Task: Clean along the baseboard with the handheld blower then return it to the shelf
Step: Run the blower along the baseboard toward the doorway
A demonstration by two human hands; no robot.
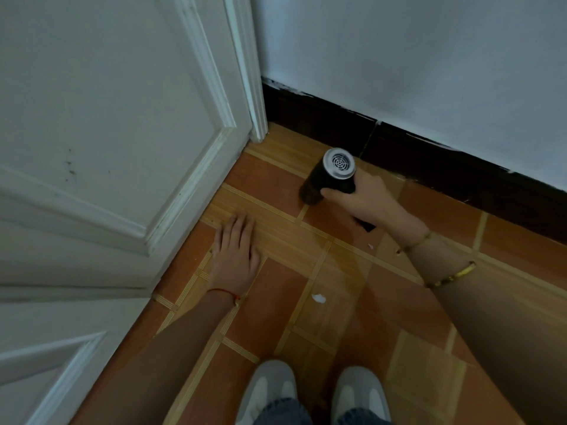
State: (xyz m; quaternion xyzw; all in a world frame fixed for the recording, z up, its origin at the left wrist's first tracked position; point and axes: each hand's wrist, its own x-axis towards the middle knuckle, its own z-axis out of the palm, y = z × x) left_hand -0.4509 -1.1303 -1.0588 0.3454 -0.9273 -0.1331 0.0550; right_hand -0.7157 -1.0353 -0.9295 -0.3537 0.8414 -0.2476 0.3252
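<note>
- The cleaning step is in hand: the right hand [365, 194] grips the blower [329, 176] by its handle, nozzle down at the floor just in front of the dark baseboard [429, 161], near the door [107, 118] corner.
- The left hand [236, 253] rests flat on the floor [337, 302], fingers straight and together (apparently for support).
- Next, I judge, the blower should sweep along the baseboard away from the door, where white scraps [319, 298] lie; the shelf is not in view.
</note>
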